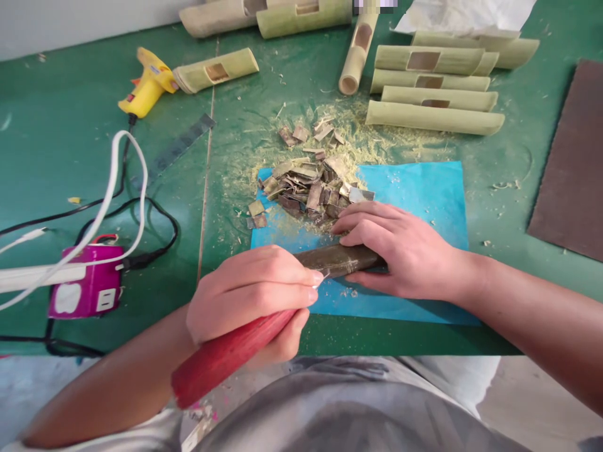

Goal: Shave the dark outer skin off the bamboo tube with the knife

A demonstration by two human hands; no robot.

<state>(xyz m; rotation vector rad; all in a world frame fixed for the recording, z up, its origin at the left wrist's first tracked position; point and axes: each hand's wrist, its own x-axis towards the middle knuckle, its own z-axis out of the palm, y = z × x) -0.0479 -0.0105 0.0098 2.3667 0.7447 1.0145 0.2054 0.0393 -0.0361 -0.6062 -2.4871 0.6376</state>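
My left hand (249, 289) is closed around the red handle of a carving knife (230, 355), whose small metal tip pokes out past my fingertips. That tip meets a dark brown piece of bamboo (342, 258), or sits very close to it; I cannot tell which. On the bamboo's right end, my right hand (405, 251) is closed, fingers over the top and thumb along the near side. Pale scratch marks show on the bamboo's surface. Beneath it lies a blue sheet (424, 188), and just beyond sits a heap of bamboo chips (315, 185) amid sawdust.
Several cut bamboo tubes (433, 116) with rectangular openings lie at the back right, others (306, 22) at the back. A yellow glue gun (151, 81) rests near one tube (226, 68). Cables run around a purple power adapter (85, 282) at left. A brown board (575, 163) lies right.
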